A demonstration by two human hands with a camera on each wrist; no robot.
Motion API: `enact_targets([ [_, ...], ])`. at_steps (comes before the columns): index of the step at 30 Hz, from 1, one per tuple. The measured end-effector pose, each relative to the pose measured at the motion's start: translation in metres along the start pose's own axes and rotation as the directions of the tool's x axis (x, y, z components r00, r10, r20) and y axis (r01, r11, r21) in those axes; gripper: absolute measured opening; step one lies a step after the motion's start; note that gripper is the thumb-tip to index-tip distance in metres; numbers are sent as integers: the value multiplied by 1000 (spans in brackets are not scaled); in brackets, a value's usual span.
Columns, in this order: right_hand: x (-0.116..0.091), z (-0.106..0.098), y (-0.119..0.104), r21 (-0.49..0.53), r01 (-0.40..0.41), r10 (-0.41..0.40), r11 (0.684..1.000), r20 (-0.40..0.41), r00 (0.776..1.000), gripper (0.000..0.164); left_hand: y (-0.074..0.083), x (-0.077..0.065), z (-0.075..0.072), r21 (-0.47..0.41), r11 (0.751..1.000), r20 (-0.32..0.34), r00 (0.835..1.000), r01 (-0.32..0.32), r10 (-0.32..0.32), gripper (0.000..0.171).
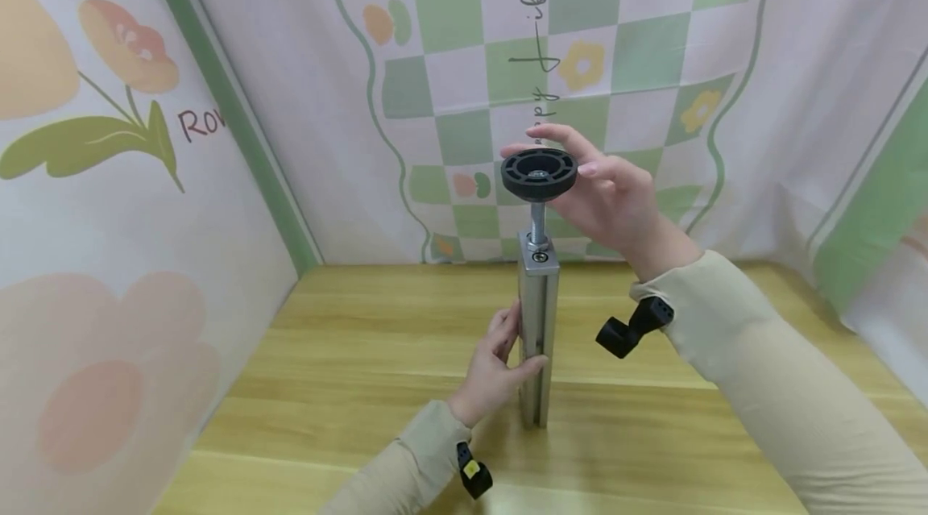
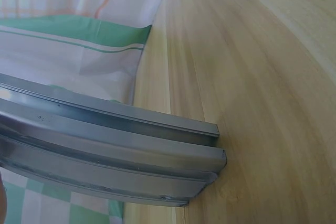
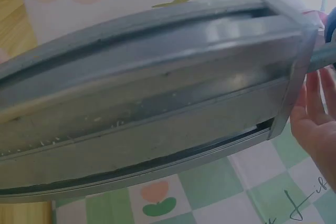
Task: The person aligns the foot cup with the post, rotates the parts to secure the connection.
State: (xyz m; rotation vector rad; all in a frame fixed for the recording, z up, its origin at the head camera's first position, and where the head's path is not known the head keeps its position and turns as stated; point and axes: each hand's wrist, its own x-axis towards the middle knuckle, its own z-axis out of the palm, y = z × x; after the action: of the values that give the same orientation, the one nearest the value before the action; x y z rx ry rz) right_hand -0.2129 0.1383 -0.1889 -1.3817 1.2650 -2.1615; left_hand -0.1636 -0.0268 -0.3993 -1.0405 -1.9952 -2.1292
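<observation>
An aluminium profile (image 1: 538, 338) stands upright on the wooden table, grooves along its sides and a flat end plate (image 1: 540, 259) on top. Out of that plate rises a threaded rod (image 1: 537, 222) bearing a round black levelling foot (image 1: 540, 175). My left hand (image 1: 491, 370) grips the profile at mid-height, thumb across the front and fingers round the left side. At the foot's right and rear rim is my right hand (image 1: 609, 197), its fingers extended loosely and its thumb tip by the edge. In the left wrist view the profile's lower end (image 2: 205, 166) meets the table.
The light wooden table (image 1: 348, 354) runs back to a hanging cloth (image 1: 449, 120) with green checks and flowers. A printed cloth wall (image 1: 109, 241) closes off the left side. Each wrist carries a black camera mount, such as the right mount (image 1: 631, 330).
</observation>
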Motion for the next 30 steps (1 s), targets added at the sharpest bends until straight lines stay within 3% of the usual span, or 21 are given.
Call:
enact_targets([
  [7,-1,-2,3,45,18,-20,999,41,999,41,1,0,0,-9,1000,5,1000,20,-20,81],
  [16,-5,-4,6,-31,56,-56,998,14,998,37,-4,-1,0,9,1000,-3,1000,-12,12,82],
  [23,-9,2,4,-140,68,-86,988,-132,988,35,-3,0,1,11,1000,-12,1000,-1,1,80],
  [27,-10,13,0,-301,65,-144,952,-250,958,38,-3,0,1,10,1000,-10,1000,-17,17,80],
  [30,-10,23,-3,-411,11,-166,911,-345,924,42,-5,0,1,9,999,-4,999,-47,47,80],
])
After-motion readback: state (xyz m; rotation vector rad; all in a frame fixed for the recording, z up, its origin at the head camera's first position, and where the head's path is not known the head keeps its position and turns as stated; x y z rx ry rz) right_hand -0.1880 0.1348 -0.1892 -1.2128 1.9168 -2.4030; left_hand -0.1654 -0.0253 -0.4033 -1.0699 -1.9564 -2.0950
